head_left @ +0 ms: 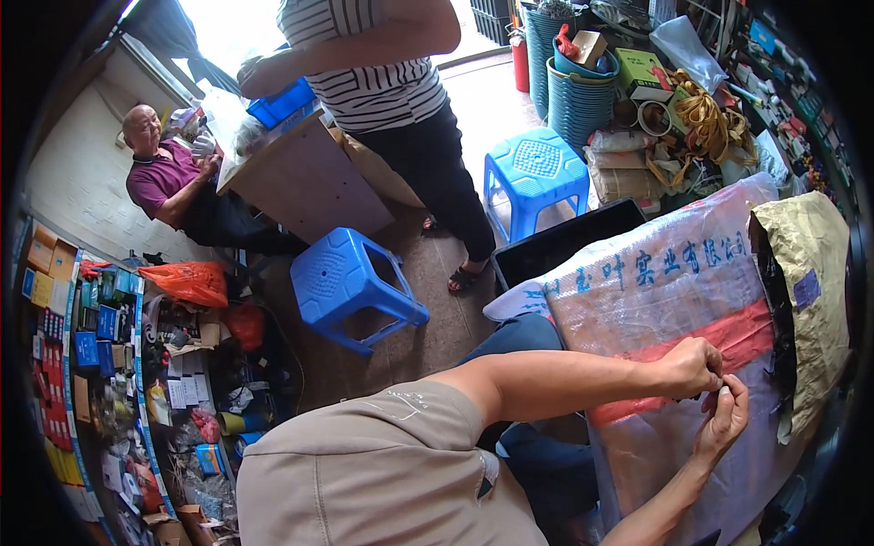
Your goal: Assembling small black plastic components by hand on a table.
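My left hand [690,368] is closed, its fingertips pinched over a red band of the woven plastic sheet [637,309]. My right hand [723,417] is just below it, thumb and finger pressed together, and the fingertips of both hands meet. Whatever lies between them is too small to make out. The translucent sheet carries blue markings and covers a surface in front of me. Beside my hands, along the sheet's right edge, lies crumpled tan paper [806,291] with a dark border.
Two blue plastic stools, one nearer [332,278] and one farther [537,168], stand on the floor. A person in a striped top [378,86] stands by a desk [309,182]; another person [173,177] sits behind it. Stacked buckets [580,114] and packed shelves [100,364] flank the room.
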A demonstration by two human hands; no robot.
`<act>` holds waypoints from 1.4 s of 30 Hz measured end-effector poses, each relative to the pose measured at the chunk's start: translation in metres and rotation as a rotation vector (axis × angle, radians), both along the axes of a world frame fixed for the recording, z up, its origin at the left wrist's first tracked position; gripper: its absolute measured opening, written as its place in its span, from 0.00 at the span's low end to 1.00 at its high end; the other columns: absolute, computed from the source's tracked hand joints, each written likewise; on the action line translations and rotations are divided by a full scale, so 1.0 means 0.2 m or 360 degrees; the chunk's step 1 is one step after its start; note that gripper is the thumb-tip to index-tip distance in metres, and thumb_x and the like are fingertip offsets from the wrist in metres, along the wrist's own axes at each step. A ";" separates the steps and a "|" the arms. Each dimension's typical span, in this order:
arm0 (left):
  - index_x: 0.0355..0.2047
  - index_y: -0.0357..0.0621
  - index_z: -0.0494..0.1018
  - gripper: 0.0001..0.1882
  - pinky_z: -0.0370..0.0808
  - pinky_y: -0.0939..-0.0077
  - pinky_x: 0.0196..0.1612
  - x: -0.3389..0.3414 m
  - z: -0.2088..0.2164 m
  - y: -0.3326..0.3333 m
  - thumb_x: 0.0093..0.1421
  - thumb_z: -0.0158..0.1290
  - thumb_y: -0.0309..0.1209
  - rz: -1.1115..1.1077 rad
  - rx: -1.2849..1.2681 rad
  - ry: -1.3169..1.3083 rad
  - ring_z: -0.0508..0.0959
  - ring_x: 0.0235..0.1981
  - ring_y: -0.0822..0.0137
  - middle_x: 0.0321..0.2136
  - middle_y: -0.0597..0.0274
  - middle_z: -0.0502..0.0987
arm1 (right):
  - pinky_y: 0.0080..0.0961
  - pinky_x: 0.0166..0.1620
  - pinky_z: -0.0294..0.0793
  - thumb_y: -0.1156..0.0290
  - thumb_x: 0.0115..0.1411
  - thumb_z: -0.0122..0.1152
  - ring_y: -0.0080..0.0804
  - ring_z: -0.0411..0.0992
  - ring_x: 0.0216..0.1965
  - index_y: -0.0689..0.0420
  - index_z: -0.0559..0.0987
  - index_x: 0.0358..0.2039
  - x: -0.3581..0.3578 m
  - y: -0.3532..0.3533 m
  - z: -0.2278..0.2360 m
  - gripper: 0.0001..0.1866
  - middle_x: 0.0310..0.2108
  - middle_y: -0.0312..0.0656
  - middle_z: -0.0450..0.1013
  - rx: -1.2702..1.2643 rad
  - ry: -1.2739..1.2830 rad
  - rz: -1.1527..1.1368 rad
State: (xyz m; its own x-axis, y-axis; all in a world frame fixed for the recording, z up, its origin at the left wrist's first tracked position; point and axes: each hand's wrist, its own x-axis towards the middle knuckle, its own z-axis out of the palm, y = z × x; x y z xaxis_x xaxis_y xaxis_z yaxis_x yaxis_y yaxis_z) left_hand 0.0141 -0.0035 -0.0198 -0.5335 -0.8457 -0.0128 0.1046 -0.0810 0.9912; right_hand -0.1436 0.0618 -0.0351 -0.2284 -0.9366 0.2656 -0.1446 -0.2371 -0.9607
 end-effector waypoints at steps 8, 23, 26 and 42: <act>0.26 0.35 0.77 0.06 0.74 0.69 0.27 0.03 0.08 0.02 0.50 0.56 0.27 0.0054 -0.0187 -0.0043 0.78 0.22 0.66 0.18 0.54 0.76 | 0.13 0.26 0.56 0.69 0.62 0.49 0.14 0.58 0.22 0.61 0.74 0.41 -0.04 0.01 0.01 0.11 0.24 0.31 0.65 0.0076 -0.0054 0.0022; 0.31 0.40 0.74 0.11 0.68 0.77 0.17 0.09 0.05 -0.03 0.63 0.49 0.35 -0.0773 0.1010 0.0320 0.71 0.17 0.72 0.22 0.61 0.75 | 0.10 0.20 0.60 0.50 0.54 0.65 0.16 0.64 0.17 0.59 0.70 0.33 0.01 0.09 0.16 0.24 0.22 0.36 0.70 0.0099 -0.0236 0.0335; 0.32 0.40 0.75 0.10 0.69 0.77 0.18 0.10 0.06 -0.02 0.62 0.50 0.34 -0.0768 0.0979 0.0272 0.71 0.17 0.73 0.22 0.62 0.75 | 0.12 0.17 0.57 0.50 0.56 0.63 0.15 0.61 0.14 0.58 0.69 0.28 -0.01 0.08 0.10 0.23 0.18 0.33 0.68 0.0092 -0.0124 0.0239; 0.43 0.37 0.73 0.12 0.74 0.75 0.26 0.09 0.09 -0.02 0.59 0.52 0.26 -0.0681 -0.0420 -0.0342 0.76 0.22 0.73 0.25 0.59 0.77 | 0.23 0.23 0.74 0.73 0.57 0.54 0.26 0.72 0.20 0.65 0.74 0.34 -0.01 0.10 0.18 0.08 0.23 0.41 0.72 0.0558 0.0023 0.0222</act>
State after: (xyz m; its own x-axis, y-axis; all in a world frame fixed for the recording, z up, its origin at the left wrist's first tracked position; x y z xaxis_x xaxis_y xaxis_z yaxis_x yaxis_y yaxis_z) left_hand 0.0311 -0.0076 -0.0011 -0.8393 -0.5431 0.0239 -0.0903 0.1826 0.9790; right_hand -0.1453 0.0816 0.0008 -0.0907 -0.9931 -0.0745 -0.1481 0.0874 -0.9851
